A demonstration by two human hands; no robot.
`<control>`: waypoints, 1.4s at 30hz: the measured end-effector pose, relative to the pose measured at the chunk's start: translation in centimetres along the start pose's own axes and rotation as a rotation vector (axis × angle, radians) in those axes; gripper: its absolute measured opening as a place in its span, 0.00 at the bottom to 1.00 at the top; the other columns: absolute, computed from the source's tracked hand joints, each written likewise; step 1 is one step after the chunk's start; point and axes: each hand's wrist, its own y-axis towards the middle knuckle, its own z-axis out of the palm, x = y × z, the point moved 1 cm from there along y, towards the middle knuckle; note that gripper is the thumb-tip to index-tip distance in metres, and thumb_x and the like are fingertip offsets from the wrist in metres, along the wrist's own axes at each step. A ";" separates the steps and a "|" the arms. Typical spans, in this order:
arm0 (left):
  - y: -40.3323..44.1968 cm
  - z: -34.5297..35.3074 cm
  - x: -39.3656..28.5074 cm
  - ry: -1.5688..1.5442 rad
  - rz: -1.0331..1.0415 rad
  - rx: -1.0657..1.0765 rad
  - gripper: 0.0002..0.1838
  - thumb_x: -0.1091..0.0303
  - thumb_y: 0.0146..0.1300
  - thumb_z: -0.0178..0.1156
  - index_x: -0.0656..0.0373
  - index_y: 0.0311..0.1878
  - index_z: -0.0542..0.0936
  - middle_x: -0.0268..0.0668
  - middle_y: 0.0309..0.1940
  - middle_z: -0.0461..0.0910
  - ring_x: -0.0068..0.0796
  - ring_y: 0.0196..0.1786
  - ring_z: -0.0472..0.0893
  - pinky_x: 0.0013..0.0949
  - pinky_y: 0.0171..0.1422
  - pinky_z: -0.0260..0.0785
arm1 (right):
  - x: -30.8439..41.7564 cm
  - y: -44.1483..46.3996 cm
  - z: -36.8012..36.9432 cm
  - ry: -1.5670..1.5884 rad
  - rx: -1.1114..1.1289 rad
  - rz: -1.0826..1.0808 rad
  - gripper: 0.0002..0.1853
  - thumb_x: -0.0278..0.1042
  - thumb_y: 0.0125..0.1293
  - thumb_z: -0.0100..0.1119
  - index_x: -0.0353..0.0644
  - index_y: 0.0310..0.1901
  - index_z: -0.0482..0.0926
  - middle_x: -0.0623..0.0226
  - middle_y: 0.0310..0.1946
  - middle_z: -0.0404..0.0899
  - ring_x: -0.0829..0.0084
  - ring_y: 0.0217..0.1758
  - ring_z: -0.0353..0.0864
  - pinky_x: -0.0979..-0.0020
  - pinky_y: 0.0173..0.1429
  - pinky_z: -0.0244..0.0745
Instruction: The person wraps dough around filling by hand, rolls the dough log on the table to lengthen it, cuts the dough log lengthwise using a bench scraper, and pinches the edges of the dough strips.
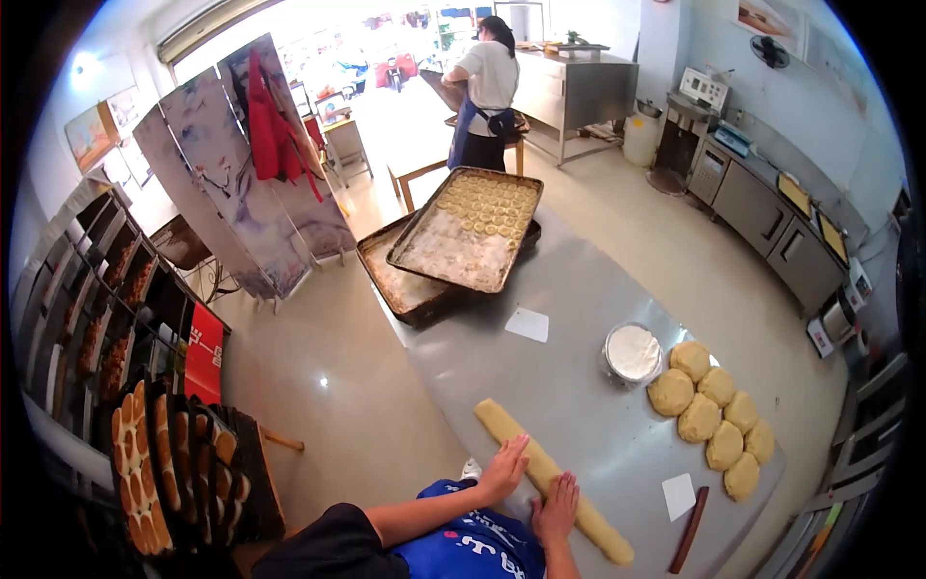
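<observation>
Lengthwise, the roll (pixel 542 471) lies close to the edge where I stand; my left hand (pixel 503 470) and right hand (pixel 556 510) rest flat on it, fingers extended, gripping nothing. Open surface (pixel 569 386) spreads rightward until the tub (pixel 633 352), dough balls (pixel 699 418) and, nearer, a card (pixel 678 497) and stick (pixel 689 531). Trays (pixel 439 256) block the far end, overhanging its left edge.

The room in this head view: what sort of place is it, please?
Probably a bakery: a dough roll and dough balls lie on the metal table, with a tray of small rounds beyond.
</observation>
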 end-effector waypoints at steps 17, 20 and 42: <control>-0.7 3.6 -2.3 0.188 0.152 0.162 0.34 0.56 0.84 0.58 0.66 0.83 0.66 0.57 0.82 0.68 0.58 0.87 0.63 0.56 0.92 0.51 | -5.3 -5.9 -2.7 0.169 0.005 0.216 0.41 0.51 0.81 0.54 0.25 0.82 0.62 0.36 0.87 0.56 0.38 0.93 0.48 0.41 0.94 0.40; 0.0 6.0 -3.4 0.283 0.316 0.388 0.38 0.54 0.82 0.60 0.65 0.85 0.63 0.54 0.86 0.62 0.54 0.91 0.56 0.55 0.95 0.44 | -4.5 -7.9 -3.4 -0.050 -0.086 0.261 0.40 0.47 0.82 0.52 0.25 0.84 0.60 0.36 0.87 0.55 0.36 0.92 0.48 0.42 0.94 0.40; -1.9 12.1 -5.3 0.432 0.723 0.875 0.51 0.46 0.67 0.74 0.60 0.85 0.64 0.48 0.84 0.67 0.50 0.89 0.60 0.59 0.93 0.45 | -11.2 -17.9 -7.9 0.115 -0.416 0.904 0.36 0.33 0.74 0.70 0.38 0.81 0.68 0.42 0.79 0.71 0.42 0.81 0.70 0.47 0.83 0.66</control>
